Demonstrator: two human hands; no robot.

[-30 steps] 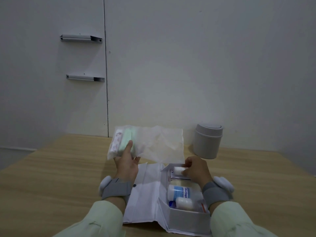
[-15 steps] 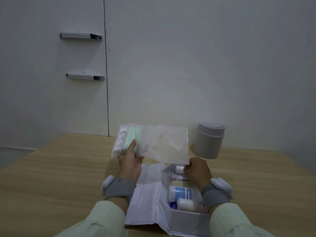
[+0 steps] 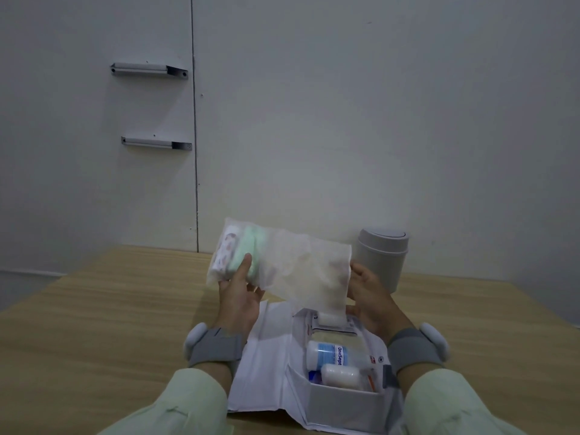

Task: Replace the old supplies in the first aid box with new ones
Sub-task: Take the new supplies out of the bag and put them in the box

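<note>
Pale grey wall [image 3: 345,120] fills most of what I see, with two metal brackets [image 3: 147,70] fixed one above the other on its left part. Below it runs the wooden desk [image 3: 94,324], and a grey bin [image 3: 381,259] with a lid stands at the back, close to the wall.

Both my hands are raised over the desk with a plastic bag [image 3: 301,268] stretched between them. My left hand [image 3: 240,301] grips the bag's left end, the thumb pressed on the front over a green roll [image 3: 251,249] and the fingers behind. Just left of that roll, inside the bag, sits a white roll with a reddish pattern [image 3: 226,249]. My right hand [image 3: 372,299] holds the bag's right edge, the thumb up at its top corner. That part of the bag is cloudy, and I cannot make out what is in it.

Under my hands the first aid box [image 3: 342,406] lies open on the desk, its white flap [image 3: 266,356] spread to the left. In it lies a bottle with a blue label [image 3: 332,355], and nearer to me a plain white roll [image 3: 340,375] touches it. A smaller white roll [image 3: 328,318] lies at the far end, right under the bag's lower edge. Grey bands [image 3: 213,348] wrap both my wrists above pale green sleeves [image 3: 188,403].
</note>
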